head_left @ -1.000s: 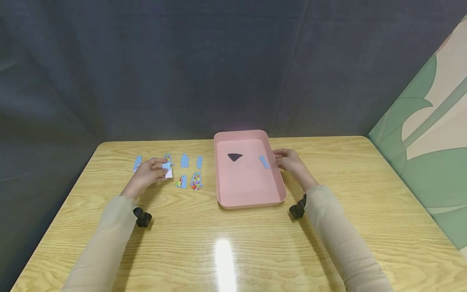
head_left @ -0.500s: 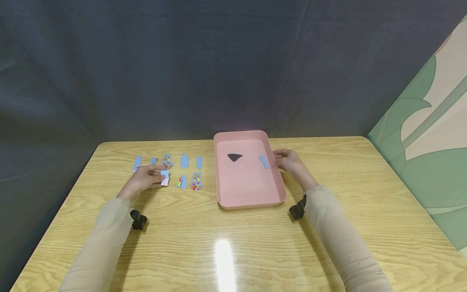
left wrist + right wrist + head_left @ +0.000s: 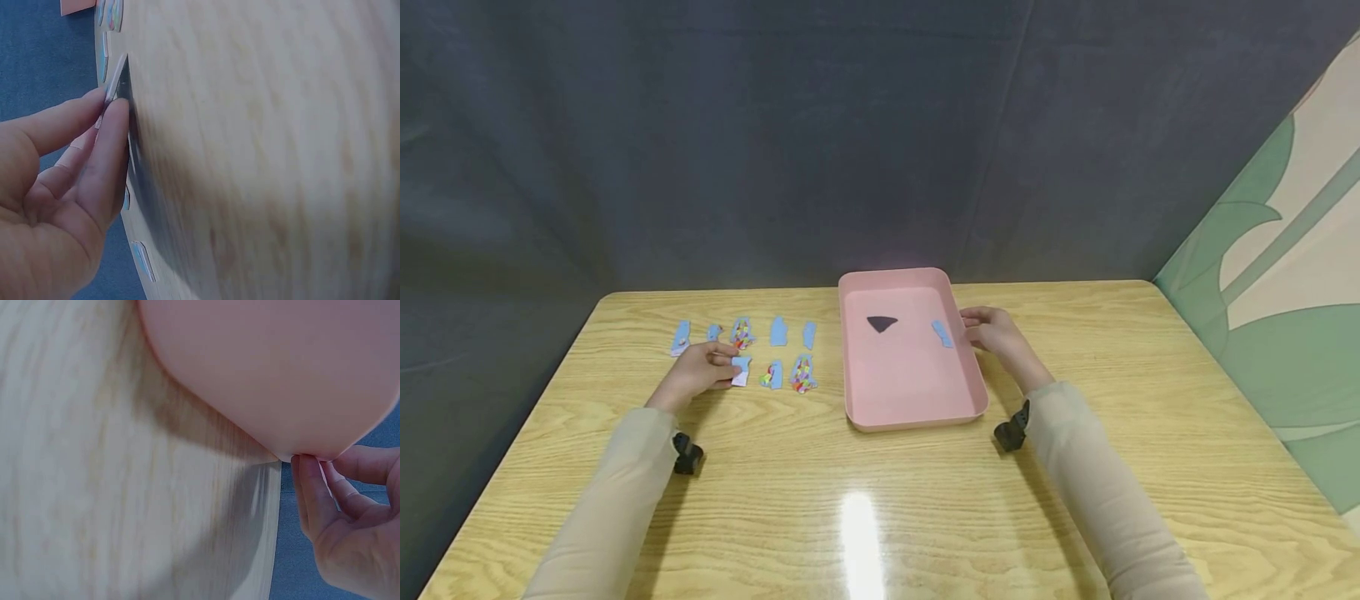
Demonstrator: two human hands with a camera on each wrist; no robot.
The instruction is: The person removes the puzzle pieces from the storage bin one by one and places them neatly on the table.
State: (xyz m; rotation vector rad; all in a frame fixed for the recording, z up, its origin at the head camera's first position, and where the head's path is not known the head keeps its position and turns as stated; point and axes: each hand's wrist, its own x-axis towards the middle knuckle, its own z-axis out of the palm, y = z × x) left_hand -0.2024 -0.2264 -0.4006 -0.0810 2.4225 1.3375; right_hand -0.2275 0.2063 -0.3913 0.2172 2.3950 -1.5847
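Observation:
My left hand (image 3: 695,372) pinches a jigsaw puzzle piece (image 3: 741,372), pale blue above and whitish below, between thumb and fingers. In the left wrist view this held piece (image 3: 114,84) is seen edge-on, tilted low over the table. Around it lie several loose puzzle pieces, among them a multicoloured piece (image 3: 742,333) just beyond the fingers and a blue piece with red and green (image 3: 772,375) to the right. My right hand (image 3: 996,332) holds the right side of the pink tray (image 3: 917,408); in the right wrist view its fingertips (image 3: 307,464) meet the tray's wall.
Inside the tray are a dark triangular piece (image 3: 882,323) and a blue puzzle piece (image 3: 942,333). More pieces, including a blue piece (image 3: 681,337), form a row near the wooden table's (image 3: 925,508) far edge. Behind hangs a dark curtain (image 3: 820,150).
My left hand has drawn the held piece slightly nearer and down toward the table, uncovering the pieces behind it. The right hand and tray stay in place.

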